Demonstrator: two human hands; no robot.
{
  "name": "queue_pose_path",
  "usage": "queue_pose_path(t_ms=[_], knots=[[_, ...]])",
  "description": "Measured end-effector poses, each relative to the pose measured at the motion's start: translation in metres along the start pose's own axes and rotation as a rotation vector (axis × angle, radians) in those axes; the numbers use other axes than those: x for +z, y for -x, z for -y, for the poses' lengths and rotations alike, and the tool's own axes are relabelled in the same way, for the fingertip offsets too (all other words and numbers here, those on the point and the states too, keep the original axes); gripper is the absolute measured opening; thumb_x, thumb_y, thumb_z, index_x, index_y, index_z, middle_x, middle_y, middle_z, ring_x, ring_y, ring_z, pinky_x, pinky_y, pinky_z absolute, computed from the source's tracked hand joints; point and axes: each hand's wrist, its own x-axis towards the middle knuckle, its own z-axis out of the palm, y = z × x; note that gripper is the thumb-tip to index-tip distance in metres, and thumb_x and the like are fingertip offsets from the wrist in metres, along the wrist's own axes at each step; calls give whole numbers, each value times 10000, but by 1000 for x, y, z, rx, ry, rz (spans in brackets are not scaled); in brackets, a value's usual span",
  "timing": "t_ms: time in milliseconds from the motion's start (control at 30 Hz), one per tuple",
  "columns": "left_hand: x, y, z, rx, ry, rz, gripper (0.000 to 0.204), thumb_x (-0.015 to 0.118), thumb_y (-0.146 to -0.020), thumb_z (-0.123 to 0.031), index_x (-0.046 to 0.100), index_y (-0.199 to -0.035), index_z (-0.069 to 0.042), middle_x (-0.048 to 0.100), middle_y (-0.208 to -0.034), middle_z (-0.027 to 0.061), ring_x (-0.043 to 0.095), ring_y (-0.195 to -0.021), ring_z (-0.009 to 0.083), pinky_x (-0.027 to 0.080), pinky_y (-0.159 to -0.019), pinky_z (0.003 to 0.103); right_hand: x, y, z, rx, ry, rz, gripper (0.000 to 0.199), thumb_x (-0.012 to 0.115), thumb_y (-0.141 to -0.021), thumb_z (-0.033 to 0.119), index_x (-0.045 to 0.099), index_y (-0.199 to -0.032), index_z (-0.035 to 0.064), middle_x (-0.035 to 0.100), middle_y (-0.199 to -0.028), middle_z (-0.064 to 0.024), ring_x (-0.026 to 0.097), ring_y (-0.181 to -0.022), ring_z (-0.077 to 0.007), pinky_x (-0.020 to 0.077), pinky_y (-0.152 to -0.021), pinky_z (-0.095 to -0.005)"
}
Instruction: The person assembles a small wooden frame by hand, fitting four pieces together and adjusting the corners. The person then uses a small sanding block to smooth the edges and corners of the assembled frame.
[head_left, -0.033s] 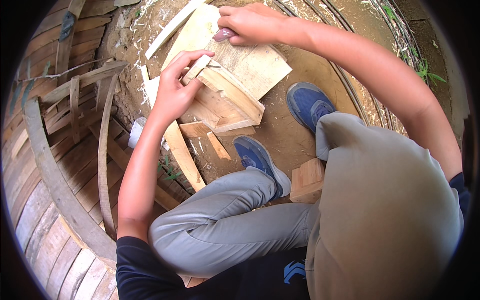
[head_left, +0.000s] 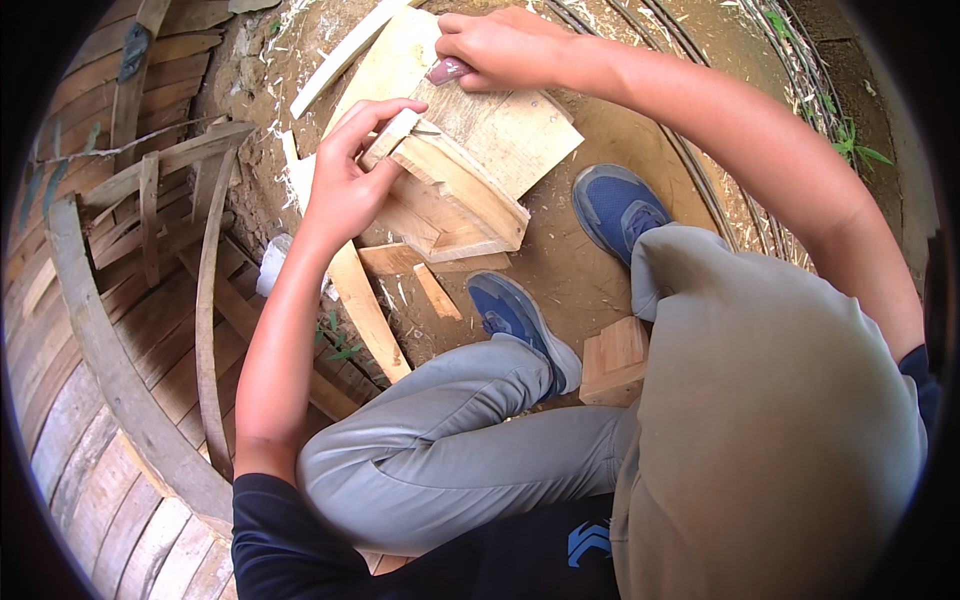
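Observation:
My left hand [head_left: 355, 165] is closed around the upper end of a pale wooden piece [head_left: 465, 195], its thumb on the near side and its fingers over the top. The piece has a stepped, slanted edge and stands tilted against a wide flat board [head_left: 510, 130]. Above that board, my right hand [head_left: 500, 48] is wrapped around a maroon tool handle [head_left: 449, 70]. The handle's rounded end points toward my left hand. Whatever the handle belongs to is hidden by my fingers. A thin dark line shows near the top of the wooden piece, too small to make out.
Loose wood strips [head_left: 366, 310] and a small wedge [head_left: 437, 292] lie on the dirt by my blue shoes [head_left: 515, 315]. A wooden block [head_left: 614, 362] sits between my legs. To the left is a curved plank structure [head_left: 100, 320]. Long rods [head_left: 690, 170] run along the right.

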Motion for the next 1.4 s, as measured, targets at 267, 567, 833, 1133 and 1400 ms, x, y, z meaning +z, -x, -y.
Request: queue_pose_path(t_ms=[267,567,833,1133,1400], knots=[[-10,-1,-21,106,-50,-102,455,601,-814,45,652,-1265,9,624,-1239,91,589,-1216,192,411,-1085,325,4,11,-4,-133,48,-18,187,708,-881,190,615,-976,59,645,-1029,-87,713,-911,-344,584,-764,-476],[-7,1,-25,198,-109,-182,467,582,-818,72,653,-1273,-3,618,-1241,95,599,-1199,190,430,-1067,315,15,22,2,-5,-159,-147,219,692,-929,181,727,-1116,73,732,-1043,-120,728,-888,-325,571,-745,-441],[-2,-2,-24,155,-85,-277,385,644,-878,64,663,-1257,-2,658,-1205,107,652,-1148,193,505,-997,320,-33,28,18,95,-1154,-241,459,848,-847,201,681,-1208,-28,730,-1047,-87,612,-900,-111,523,-860,-316],[1,-6,-21,221,-149,-297,370,658,-865,44,683,-1230,-15,683,-1179,114,670,-1118,212,513,-979,330,-52,30,44,-41,-1145,-247,451,812,-835,145,683,-1232,-25,742,-1076,-100,644,-987,-118,527,-887,-298],[3,-6,-22,209,-141,-318,363,664,-847,31,690,-1206,-17,693,-1159,117,669,-1097,223,498,-986,332,-53,32,51,-82,-971,-363,401,801,-819,167,707,-1162,-16,738,-930,-92,648,-847,-119,541,-757,-310]])
